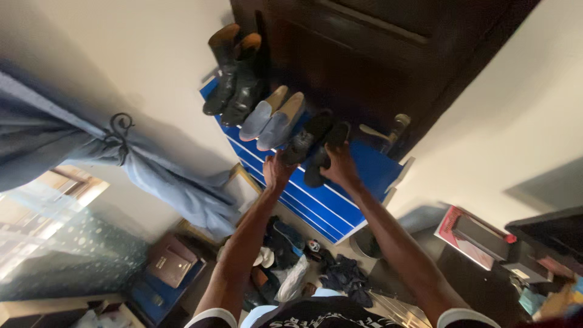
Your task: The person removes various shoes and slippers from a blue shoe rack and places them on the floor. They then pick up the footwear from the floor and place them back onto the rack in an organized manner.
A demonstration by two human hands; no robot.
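Head view: both hands reach up to a blue shelf. The left hand grips one black shoe, the right hand grips the other black shoe; grey shoes and black boots stand just left of the hands.

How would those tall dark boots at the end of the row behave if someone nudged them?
The tall boots stand higher than the grey shoes beside them, so they would probably tip sooner. Their shafts look fairly stiff, holding shape unaided. They likely weigh more than the dark shoes under both hands.
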